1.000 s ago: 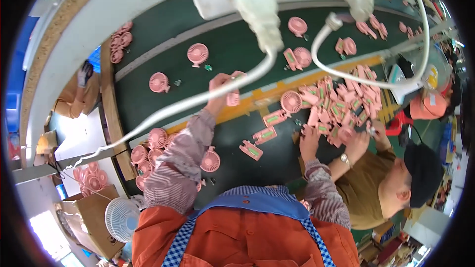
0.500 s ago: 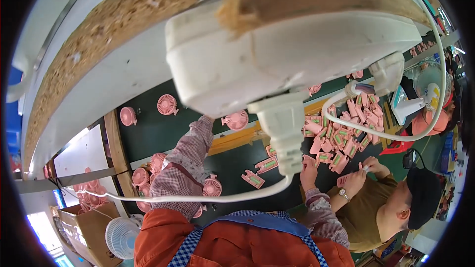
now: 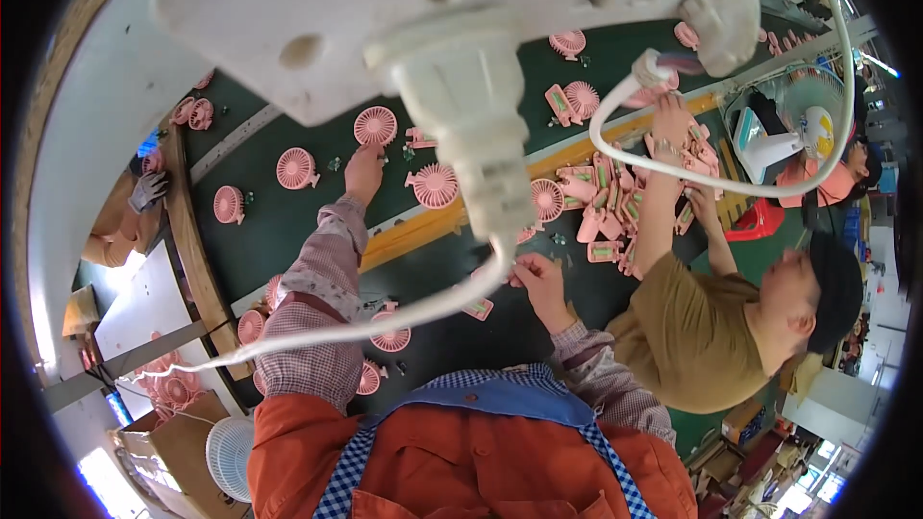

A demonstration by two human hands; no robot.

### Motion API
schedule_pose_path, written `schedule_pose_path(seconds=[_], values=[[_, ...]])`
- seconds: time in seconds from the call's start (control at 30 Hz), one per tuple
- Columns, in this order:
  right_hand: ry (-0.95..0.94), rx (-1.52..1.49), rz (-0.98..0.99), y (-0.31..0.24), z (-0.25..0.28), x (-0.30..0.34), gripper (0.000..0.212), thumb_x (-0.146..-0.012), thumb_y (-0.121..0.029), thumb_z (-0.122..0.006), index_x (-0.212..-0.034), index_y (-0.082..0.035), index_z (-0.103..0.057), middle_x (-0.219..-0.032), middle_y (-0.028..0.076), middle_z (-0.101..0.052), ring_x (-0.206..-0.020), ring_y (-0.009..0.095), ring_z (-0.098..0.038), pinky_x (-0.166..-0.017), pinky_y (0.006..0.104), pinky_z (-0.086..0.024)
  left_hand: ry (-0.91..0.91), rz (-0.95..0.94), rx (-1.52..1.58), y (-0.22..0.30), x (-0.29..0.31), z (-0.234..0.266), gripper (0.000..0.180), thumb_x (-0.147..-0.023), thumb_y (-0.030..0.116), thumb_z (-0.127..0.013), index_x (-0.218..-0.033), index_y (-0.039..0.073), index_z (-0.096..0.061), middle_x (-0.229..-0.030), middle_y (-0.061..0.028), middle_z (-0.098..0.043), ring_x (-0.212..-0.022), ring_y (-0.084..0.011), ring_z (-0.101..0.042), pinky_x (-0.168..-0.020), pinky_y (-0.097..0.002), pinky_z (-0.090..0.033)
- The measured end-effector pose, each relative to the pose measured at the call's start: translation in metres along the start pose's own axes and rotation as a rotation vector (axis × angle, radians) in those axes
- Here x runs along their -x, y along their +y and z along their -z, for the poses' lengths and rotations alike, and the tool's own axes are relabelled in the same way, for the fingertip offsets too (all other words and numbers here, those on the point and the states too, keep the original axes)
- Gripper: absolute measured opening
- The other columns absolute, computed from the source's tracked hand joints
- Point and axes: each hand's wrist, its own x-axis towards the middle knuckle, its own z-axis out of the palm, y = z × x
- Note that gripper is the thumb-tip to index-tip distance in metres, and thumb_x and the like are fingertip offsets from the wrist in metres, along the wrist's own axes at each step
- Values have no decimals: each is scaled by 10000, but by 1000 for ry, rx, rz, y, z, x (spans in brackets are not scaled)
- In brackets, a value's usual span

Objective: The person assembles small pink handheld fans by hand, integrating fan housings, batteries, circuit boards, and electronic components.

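My left hand (image 3: 364, 173) reaches out over the green surface. Its fingers close at the lower edge of a round pink handheld fan (image 3: 375, 125). Nearer to me, my right hand (image 3: 544, 290) is pinched beside the white cable; whatever sits between its fingertips is too small to make out. A pink fan part with a green strip (image 3: 478, 308) lies to its left, partly behind the cable. Another pink fan (image 3: 435, 186) rests to the right of my left hand, and a further fan (image 3: 297, 168) to its left.
A white power strip (image 3: 288, 10) with a plug (image 3: 461, 106) and cable hangs close overhead. Pink housings (image 3: 606, 197) are heaped at right, where a co-worker's arm (image 3: 658, 202) reaches across. Another person's gloved hand (image 3: 148, 190) is at far left. A wooden rail (image 3: 204, 259) edges the surface.
My left hand, mostly hidden behind the power strip before, now shows at a fan. My right hand has come away from the heap, leftward. The co-worker's arm now stretches forward over the heap.
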Motion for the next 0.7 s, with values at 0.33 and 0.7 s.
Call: schedule_pose_path(seconds=[0.33,0.7], values=[[-215,-437,-105,-36,-25,19,150,-898,-49,-504,-984,36,-593,-901,100,-652,-733,134,-619,-658,243,-514,199,-30,219,-19,76,27,81,-757,1,-597,-838,-5,-593,-636,-27,-550,-543,-83,-505,-481,-236,-430],[-324,135,92,-77,-50,48,104,-865,-40,-536,-872,31,-612,-884,66,-670,-723,94,-621,-585,200,-485,-8,399,906,92,149,95,72,-760,-43,-593,-825,-16,-605,-685,5,-583,-581,-41,-504,-517,-185,-401]])
